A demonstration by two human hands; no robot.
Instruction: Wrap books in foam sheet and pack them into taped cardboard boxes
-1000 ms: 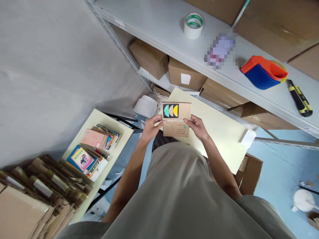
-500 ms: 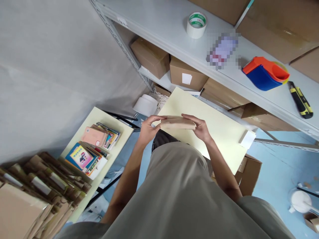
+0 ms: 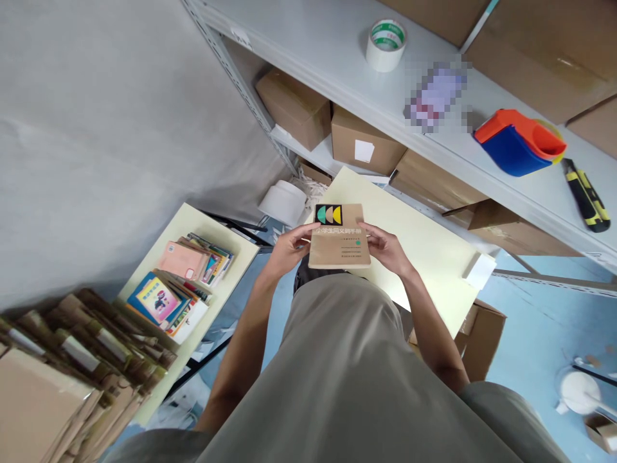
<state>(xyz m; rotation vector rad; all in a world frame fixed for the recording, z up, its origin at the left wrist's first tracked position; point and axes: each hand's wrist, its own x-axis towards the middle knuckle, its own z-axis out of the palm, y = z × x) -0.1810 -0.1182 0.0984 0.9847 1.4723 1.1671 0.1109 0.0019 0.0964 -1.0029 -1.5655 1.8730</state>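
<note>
Between my two hands is a small tan book point(image 3: 340, 247), its front cover turned up toward me. A black panel with green, tan and yellow shapes marks the cover's top left, above a line of pale lettering. My left hand point(image 3: 288, 249) grips the left edge, thumb near the cover's side and fingers partly hidden behind. On the opposite edge, my right hand point(image 3: 387, 247) holds the book the same way. Beneath it lies the pale yellow tabletop point(image 3: 424, 257).
A metal shelf point(image 3: 332, 71) ahead carries a tape roll point(image 3: 386, 45), a tape dispenser point(image 3: 520, 141) and a utility knife point(image 3: 585, 196). Cardboard boxes point(image 3: 369, 138) fill the level below. At left, a side table point(image 3: 236, 257) bears stacked books point(image 3: 161, 299) beside folded cardboard point(image 3: 43, 405).
The book has tipped so its front cover faces me; before, mainly its narrow edge showed. Both hands keep hold of its sides.
</note>
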